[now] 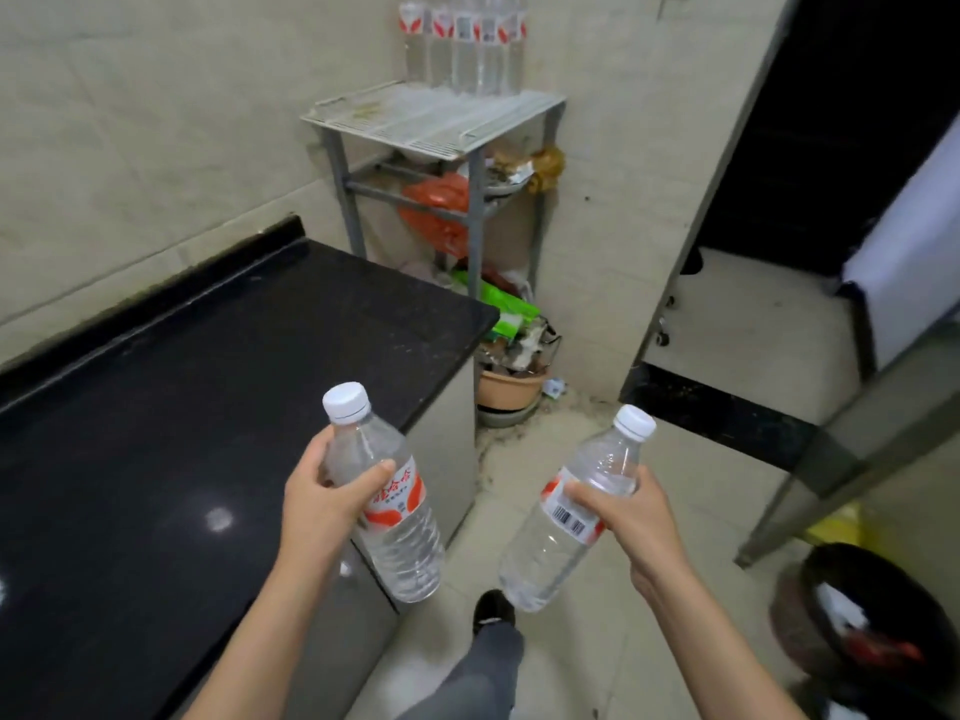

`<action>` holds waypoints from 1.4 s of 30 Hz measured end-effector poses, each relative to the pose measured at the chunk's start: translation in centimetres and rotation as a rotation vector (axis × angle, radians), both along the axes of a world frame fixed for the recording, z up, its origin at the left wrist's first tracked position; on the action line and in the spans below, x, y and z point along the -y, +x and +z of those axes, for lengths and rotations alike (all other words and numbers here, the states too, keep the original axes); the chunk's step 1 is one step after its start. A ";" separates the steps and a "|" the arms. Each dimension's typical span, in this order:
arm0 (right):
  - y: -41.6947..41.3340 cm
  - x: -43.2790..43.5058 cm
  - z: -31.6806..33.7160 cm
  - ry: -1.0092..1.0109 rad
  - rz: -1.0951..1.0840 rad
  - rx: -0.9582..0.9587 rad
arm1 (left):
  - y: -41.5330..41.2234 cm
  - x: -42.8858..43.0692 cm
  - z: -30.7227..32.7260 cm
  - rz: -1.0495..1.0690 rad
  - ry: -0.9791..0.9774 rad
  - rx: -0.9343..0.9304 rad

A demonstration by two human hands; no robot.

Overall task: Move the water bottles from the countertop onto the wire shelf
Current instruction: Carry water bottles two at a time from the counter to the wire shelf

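My left hand (324,498) grips a clear water bottle (400,543) with a white cap and red label, held over the right edge of the black countertop (182,407). A second bottle of the same kind (550,553) is in my right hand (631,517), tilted and held over the floor. The grey wire shelf (415,122) stands in the corner ahead. Several water bottles (462,44) stand in a row at the back of its top tier, against the wall. The front of that tier is bare.
Lower shelf tiers hold a red bag (436,210), green packets (506,304) and other clutter. A tan basin (511,389) sits on the floor below. A dark bin (878,621) stands at the right, beside a metal frame. My leg and shoe (491,610) are on the tiled floor.
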State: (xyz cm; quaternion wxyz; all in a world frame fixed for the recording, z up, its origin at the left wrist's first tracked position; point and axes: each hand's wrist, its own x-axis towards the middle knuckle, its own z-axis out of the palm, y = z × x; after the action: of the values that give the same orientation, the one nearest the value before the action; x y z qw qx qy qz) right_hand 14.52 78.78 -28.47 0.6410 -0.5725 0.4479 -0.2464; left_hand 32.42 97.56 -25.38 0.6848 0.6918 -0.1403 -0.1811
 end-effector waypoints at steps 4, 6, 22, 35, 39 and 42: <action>1.0 6.9 1.9 -0.101 -0.001 -0.028 | 2.1 8.3 -0.1 -0.072 -0.063 0.000; 2.1 11.1 3.4 -0.167 -0.013 -0.046 | 3.2 13.3 0.0 -0.100 -0.085 0.019; 5.5 36.4 5.7 -0.173 -0.099 -0.020 | 8.2 39.9 2.7 -0.147 -0.104 0.057; 16.4 55.7 11.6 -0.395 0.227 0.063 | 11.7 51.6 10.4 0.185 -0.302 0.217; 21.1 57.9 13.4 -0.438 0.362 0.103 | 13.8 51.5 13.5 0.275 -0.393 0.228; 25.1 58.1 14.9 -0.455 0.444 0.156 | 16.3 50.8 15.7 0.312 -0.398 0.273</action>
State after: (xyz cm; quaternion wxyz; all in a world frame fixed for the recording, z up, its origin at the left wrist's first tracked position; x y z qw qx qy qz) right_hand 39.61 20.64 -13.56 0.5672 -0.7641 0.1953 -0.2375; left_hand 48.71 46.73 -9.68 0.8017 0.5748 -0.1555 0.0524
